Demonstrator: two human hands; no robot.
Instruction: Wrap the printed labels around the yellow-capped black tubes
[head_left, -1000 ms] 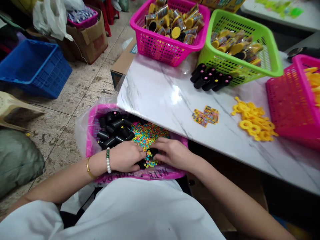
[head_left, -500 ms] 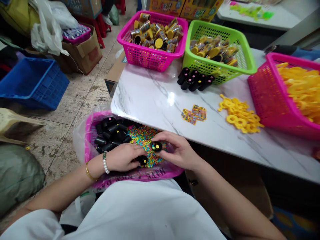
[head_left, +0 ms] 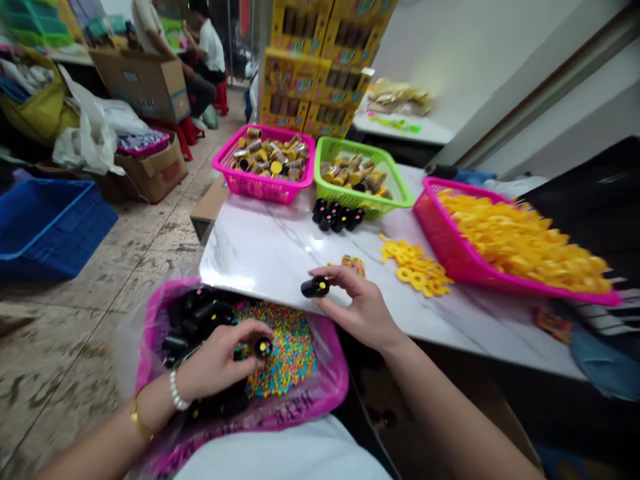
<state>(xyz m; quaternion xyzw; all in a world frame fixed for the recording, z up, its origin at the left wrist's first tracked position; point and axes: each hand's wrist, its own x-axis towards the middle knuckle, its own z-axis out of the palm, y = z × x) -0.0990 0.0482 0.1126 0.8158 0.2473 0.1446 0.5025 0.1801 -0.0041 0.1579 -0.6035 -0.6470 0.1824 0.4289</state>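
My right hand [head_left: 357, 303] pinches a small black cylinder [head_left: 311, 288] at the near edge of the white marbled table [head_left: 250, 247]. My left hand [head_left: 225, 357] has its thumb and fingers around another black cylinder [head_left: 263, 347], its end facing up with a yellow spot. Beneath it, small multicoloured beads [head_left: 287, 353] fill the right part of a pink basket [head_left: 341, 373] lined with clear plastic. Several more black cylinders [head_left: 187, 320] lie heaped in that basket's left part, partly behind my left hand.
Further back stand a pink basket [head_left: 267, 190] and a green basket [head_left: 400, 190] of small yellow-capped containers, with black cylinders [head_left: 337, 217] in front. Yellow ring pieces [head_left: 417, 270] and printed cards [head_left: 354, 264] lie nearer. A large pink basket [head_left: 440, 250] holds yellow parts. Other people [head_left: 207, 43] sit far back.
My right hand has lifted its black cylinder out of the bead basket to the table edge. The left hand stays over the beads with its cylinder. My view has tilted up.
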